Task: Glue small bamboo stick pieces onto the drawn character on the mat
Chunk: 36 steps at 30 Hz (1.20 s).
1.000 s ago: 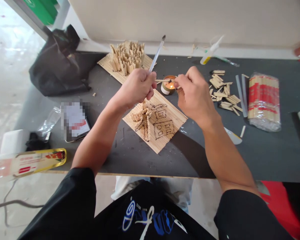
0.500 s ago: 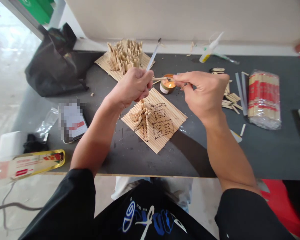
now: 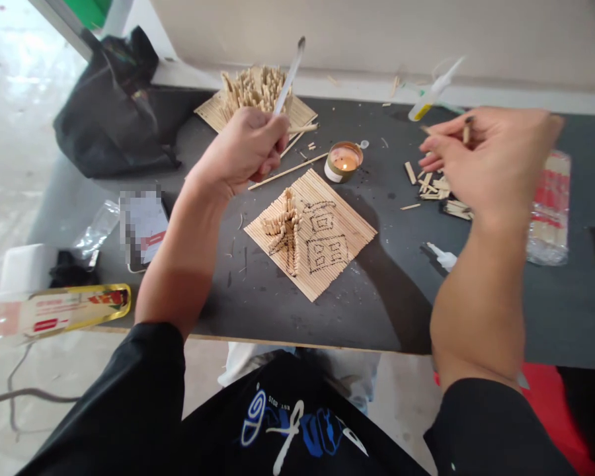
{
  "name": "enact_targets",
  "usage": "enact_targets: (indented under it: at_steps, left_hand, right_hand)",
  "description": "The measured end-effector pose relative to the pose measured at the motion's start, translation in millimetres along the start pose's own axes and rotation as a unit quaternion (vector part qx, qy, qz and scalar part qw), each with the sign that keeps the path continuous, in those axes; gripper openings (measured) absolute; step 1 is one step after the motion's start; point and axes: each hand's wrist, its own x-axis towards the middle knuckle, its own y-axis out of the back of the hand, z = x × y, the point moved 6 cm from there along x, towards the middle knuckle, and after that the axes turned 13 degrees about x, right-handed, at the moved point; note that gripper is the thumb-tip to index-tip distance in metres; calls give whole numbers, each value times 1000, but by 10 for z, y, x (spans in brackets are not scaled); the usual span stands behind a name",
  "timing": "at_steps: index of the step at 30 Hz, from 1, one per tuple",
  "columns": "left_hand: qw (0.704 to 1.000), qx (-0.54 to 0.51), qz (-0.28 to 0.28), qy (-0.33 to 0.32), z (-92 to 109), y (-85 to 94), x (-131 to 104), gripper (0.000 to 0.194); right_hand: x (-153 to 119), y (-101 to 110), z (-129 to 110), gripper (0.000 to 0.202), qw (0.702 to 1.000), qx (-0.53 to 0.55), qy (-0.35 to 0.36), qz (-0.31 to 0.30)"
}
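My left hand (image 3: pixel 250 142) is closed round a translucent glue stick (image 3: pixel 288 78) with a dark tip, pointing up, and a short wooden stick (image 3: pixel 305 128). Over the right side of the table, my right hand (image 3: pixel 480 149) pinches a small wooden stick piece (image 3: pixel 467 129) with a dark end. Between the hands a lit candle (image 3: pixel 344 162) stands in a tin. In front of it lies a square mat of sticks (image 3: pixel 347 221) with drawn characters, and short upright sticks (image 3: pixel 290 221) stand on its left part.
Behind my left hand is a mat crowded with upright sticks (image 3: pixel 255 89). Cut stick pieces (image 3: pixel 434 186), a glue bottle (image 3: pixel 434 96) and a wrapped stick bundle (image 3: pixel 550 205) are at the right. A black bag (image 3: pixel 114 112) and a phone (image 3: pixel 146 228) are at the left.
My right hand has moved away from the candle to the right, over the cut pieces. My left hand has shifted slightly left and up, still holding the glue stick.
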Motion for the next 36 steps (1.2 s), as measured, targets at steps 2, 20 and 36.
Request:
enact_targets:
  at_steps: [2,20,36]
  left_hand:
    - [1000,-9,3,8,-18,-1,12,37]
    - [992,75,-83,53,-117,-410,87,35]
    - [996,77,-44,-19,-55,-538,59,34]
  right_hand:
    - [44,-28,126,16,997,-39,-37,-46]
    - [-43,-426,-9,19,945,-294,-37,-138]
    - [-326,-763,-695,23,972,-92,169,-133]
